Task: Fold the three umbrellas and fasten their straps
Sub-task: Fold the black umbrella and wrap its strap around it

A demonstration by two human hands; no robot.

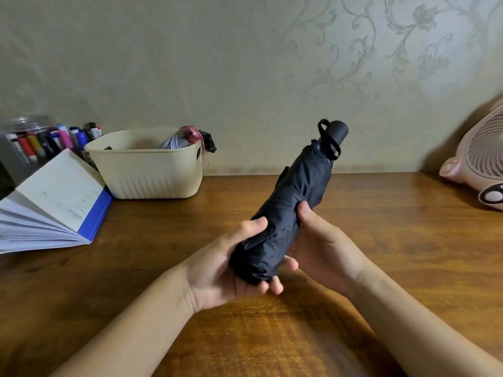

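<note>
Both grips were closed around one black umbrella, which was held above the middle of the wooden surface, clear of it. The left hand was cupped palm-up under the lower, canopy-tip end, its thumb laid across the near left side of the fabric and its fingertips showing beneath the bundle. The right hand was wrapped against the right side a little higher, with the thumb pressed onto the folded cloth near the middle of the bundle. The umbrella was collapsed and tilted, its handle pointed up and to the far right, with a black wrist loop hung beside the handle. Whether its strap was fastened could not be told. Both forearms were extended from the near edge, converging toward the centre.

At the far left, a cream basket was set against the wall, and other folded umbrellas were seen projecting over its right rim. An open book was laid just left of the basket, with a jar of markers behind it. A pink fan was stood at the far right edge. Open wood was left between the basket and the fan and around the hands.
</note>
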